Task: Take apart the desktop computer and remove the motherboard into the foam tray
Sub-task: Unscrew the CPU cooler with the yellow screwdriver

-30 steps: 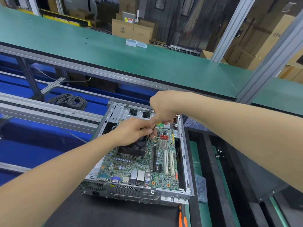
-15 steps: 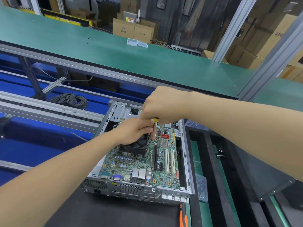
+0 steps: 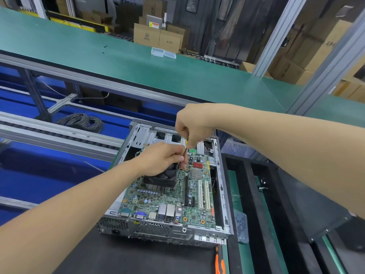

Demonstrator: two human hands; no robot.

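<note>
The open desktop case (image 3: pixel 222 186) lies on a black mat with the green motherboard (image 3: pixel 197 212) still inside it. My left hand (image 3: pixel 162 159) rests on the black CPU fan (image 3: pixel 162 179) and pinches the thin shaft of a screwdriver (image 3: pixel 185 153) near its tip. My right hand (image 3: pixel 190 124) is closed over the screwdriver's handle just above, so most of the handle is hidden. The tip is down beside the fan, and I cannot see it touch the board. The black foam tray (image 3: pixel 249 194) sits right of the case.
An orange-handled tool (image 3: pixel 219 264) lies at the front right of the case. A small plastic bag (image 3: pixel 240 224) sits between case and foam tray. A cable coil (image 3: pixel 83 120) lies on the blue rack at left. A clear box (image 3: pixel 163 52) is on the far green bench.
My right hand has lifted away from the left hand, and the screwdriver shaft now shows between them. My left hand stays on the fan.
</note>
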